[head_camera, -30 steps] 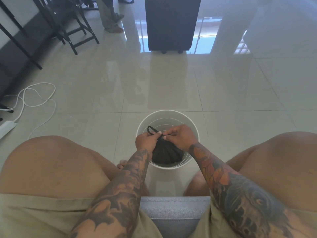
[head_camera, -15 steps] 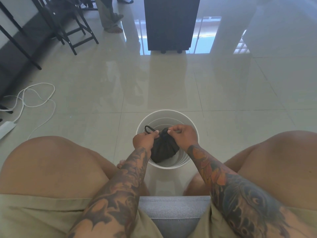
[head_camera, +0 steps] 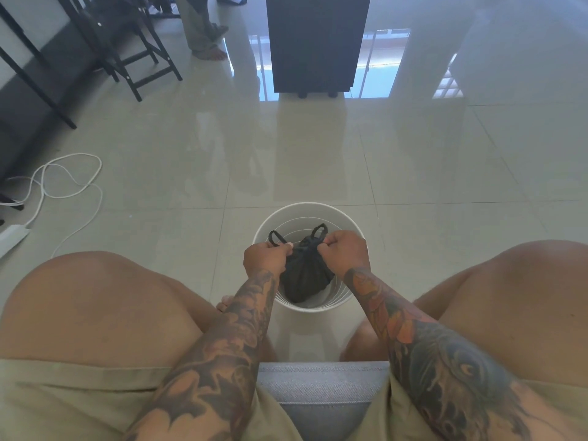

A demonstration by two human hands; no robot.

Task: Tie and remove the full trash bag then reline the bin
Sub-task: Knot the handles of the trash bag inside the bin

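A round white bin [head_camera: 318, 207] stands on the tiled floor between my knees. A small black trash bag [head_camera: 305, 276] hangs inside its mouth, bunched at the top, with its lower part against the near inner wall. My left hand [head_camera: 265, 257] pinches the bag's left handle, whose loop sticks out past the fingers. My right hand [head_camera: 345, 251] pinches the right handle, its loop standing up beside the fist. The two hands are a short way apart over the bin, with the bag's neck drawn tight between them.
I sit on a grey cushion [head_camera: 324, 393] with both bare knees beside the bin. A white cable [head_camera: 63, 186] and power strip [head_camera: 11, 237] lie at left. Black chair legs [head_camera: 140, 68], a person's feet [head_camera: 206, 52] and a dark cabinet [head_camera: 315, 43] stand farther back.
Both hands have pulled apart and risen a little, drawing the two handles outward. The bag sits higher in the bin, and the right handle loop now shows.
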